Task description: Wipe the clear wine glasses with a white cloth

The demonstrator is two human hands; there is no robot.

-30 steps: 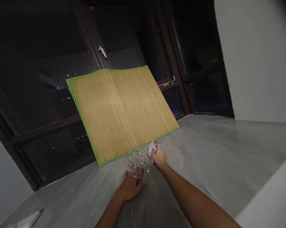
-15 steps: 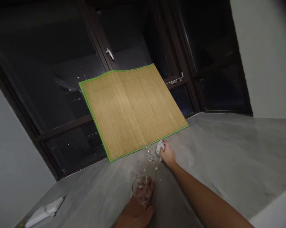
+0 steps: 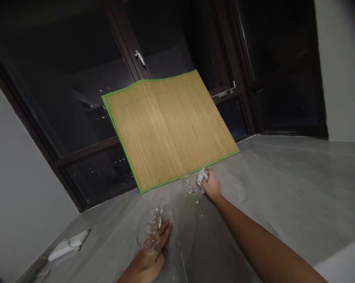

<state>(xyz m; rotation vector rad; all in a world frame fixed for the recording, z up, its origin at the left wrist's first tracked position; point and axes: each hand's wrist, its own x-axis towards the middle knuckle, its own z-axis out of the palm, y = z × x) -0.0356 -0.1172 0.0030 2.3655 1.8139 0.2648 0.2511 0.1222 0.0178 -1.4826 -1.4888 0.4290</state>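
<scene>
Glasses [image 3: 148,236] shifted left, away from third glass [image 3: 190,184]

Dark-framed windows [image 3: 118,37], pale wall [image 3: 21,149].

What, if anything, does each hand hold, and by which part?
Right hand: a crumpled white wad, by its right side. Left hand: clear glassware; blur hides the exact place.
</scene>
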